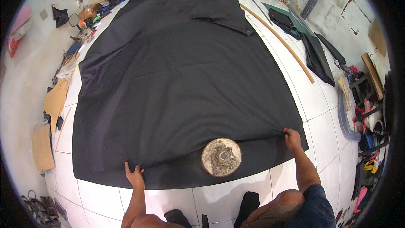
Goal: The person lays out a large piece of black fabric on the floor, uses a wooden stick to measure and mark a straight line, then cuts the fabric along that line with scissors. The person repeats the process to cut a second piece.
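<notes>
A large sheet of black fabric (168,88) lies spread over the tiled floor in front of me, with low wrinkles and a raised fold at its far right. On its near edge rests a round, flat disc (222,157), pale and stained, with a small ring at its middle. My left hand (135,176) lies on the cloth near the front left, fingers apart. Toward the right edge, my right hand (292,139) is closed on the fabric, and a crease runs from it toward the disc. The fingertips of that hand are partly hidden.
A long wooden strip (282,42) lies along the fabric's far right side. Beyond it are dark folded cloths (316,55). Brown cardboard pieces (43,147) and small clutter line the left wall. A clear plastic bin (348,120) stands at the right, beside heaped odds and ends.
</notes>
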The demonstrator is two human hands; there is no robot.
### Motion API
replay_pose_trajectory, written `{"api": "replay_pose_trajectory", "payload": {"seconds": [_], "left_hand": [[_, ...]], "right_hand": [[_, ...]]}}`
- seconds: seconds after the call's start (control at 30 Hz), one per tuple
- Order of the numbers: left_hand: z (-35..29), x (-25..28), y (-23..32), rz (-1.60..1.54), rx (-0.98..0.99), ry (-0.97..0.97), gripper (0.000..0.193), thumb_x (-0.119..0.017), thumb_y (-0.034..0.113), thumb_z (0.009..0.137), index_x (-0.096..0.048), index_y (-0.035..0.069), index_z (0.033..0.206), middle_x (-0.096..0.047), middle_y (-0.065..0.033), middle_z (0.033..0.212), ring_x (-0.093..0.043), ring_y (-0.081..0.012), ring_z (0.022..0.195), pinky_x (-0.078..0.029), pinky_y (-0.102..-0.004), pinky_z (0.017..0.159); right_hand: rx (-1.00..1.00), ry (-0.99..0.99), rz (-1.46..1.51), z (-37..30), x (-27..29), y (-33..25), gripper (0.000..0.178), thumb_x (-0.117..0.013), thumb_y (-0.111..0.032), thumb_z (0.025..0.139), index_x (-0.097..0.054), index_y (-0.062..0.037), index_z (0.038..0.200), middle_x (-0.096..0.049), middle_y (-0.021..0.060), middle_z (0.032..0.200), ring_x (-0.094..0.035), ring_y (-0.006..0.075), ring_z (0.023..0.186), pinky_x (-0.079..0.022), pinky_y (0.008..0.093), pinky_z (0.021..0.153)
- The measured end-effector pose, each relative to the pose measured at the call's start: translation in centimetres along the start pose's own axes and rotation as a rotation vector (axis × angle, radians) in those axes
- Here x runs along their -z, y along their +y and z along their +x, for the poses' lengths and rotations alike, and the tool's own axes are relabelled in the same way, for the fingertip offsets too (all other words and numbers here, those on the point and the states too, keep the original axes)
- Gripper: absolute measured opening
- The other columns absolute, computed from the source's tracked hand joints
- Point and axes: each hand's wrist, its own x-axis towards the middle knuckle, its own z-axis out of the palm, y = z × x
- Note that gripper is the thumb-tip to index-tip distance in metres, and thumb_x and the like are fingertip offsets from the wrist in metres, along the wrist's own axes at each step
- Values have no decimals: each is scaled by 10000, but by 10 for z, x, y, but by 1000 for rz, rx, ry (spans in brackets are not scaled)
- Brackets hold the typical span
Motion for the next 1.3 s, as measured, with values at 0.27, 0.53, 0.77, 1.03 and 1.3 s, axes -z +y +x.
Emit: {"api": "replay_pose_trajectory", "payload": {"seconds": [0.27,0.53,0.77,1.03,1.3], "left_hand": [[132,88,9,-138,16,236,703,-670,79,874,-387,43,1516,-421,-203,1520,-472,-341,1341,-331,-440,1149],[174,134,-6,218,-180,280,760,-680,69,857,-327,-16,1526,-505,-221,1435,-510,-368,1289,-433,-458,1067],[187,147,33,125,-290,355,767,-693,88,859,-325,-28,1522,-411,-228,1518,-446,-354,1372,-363,-414,1160],[163,136,-27,-57,258,354,614,-793,214,834,-493,3,1326,-560,-153,1311,-586,-260,1114,-530,-440,897],[114,112,-13,-29,277,278,349,-726,106,852,-574,17,1153,-640,-109,1142,-626,-203,901,-521,-347,727]], "right_hand": [[-133,-195,-401,18,30,-46,193,-606,-151,882,-726,-85,1019,-735,140,1039,-689,342,1017,-477,494,964],[-166,-476,-594,11,0,11,223,-605,-114,857,-742,-97,1031,-740,163,1046,-696,329,1070,-541,465,926],[-166,-723,-667,5,24,-16,237,-637,-108,841,-740,-70,1051,-735,166,1082,-707,328,1057,-568,461,860],[-374,-443,-577,5,31,-29,249,-690,-112,820,-740,-93,1064,-741,139,1087,-714,316,1048,-591,436,818],[-279,-625,-587,12,34,-9,357,-748,-21,712,-735,-58,1066,-727,194,1095,-703,325,1076,-590,427,841]]}}
